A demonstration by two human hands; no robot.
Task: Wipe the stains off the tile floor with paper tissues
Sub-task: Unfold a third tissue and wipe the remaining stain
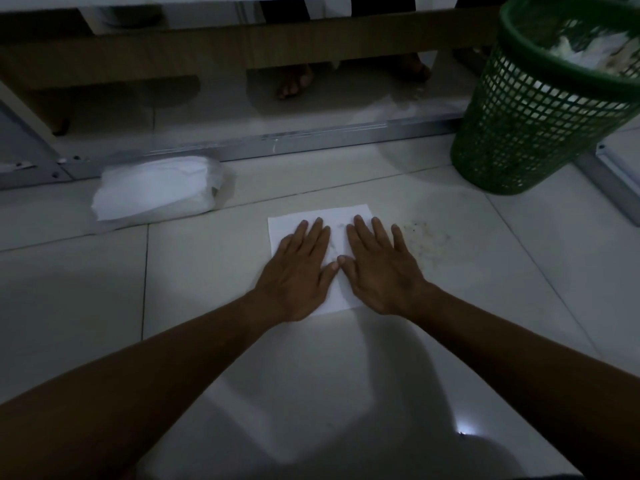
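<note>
Up at the far right stands a green mesh wastebasket (540, 109), tilted in the wide lens, and through its rim and lattice you can see crumpled white paper (588, 46) piled inside. Over on the left, a soft plastic pack of white tissues (156, 192) lies on its side on the floor, up against a metal rail (311, 140) that runs across the scene.

The floor (207, 358) is pale glossy tile with thin dark grout lines, dimly lit, with a small bright glint near the bottom right. Beyond the rail sits a wooden furniture frame (225, 53), and under it two bare feet (294, 81) of another person show in the gloom.

Now the action: a single white tissue sheet (322, 216) lies flat on the tile in the middle. Both hands are down on it, side by side. The left hand (298, 271) lies palm down with fingers straight and slightly spread, pressing the sheet's left half. The right hand (381, 268) mirrors it, fingers straight and fanned, covering the right half and reaching past the sheet's right edge. The two thumbs meet in the middle, tips touching. Nothing is gripped; both hands are flat and pressing.

Just beside the right hand, on bare tile, there is a speckled yellowish stain (427, 242), uncovered by the sheet.
</note>
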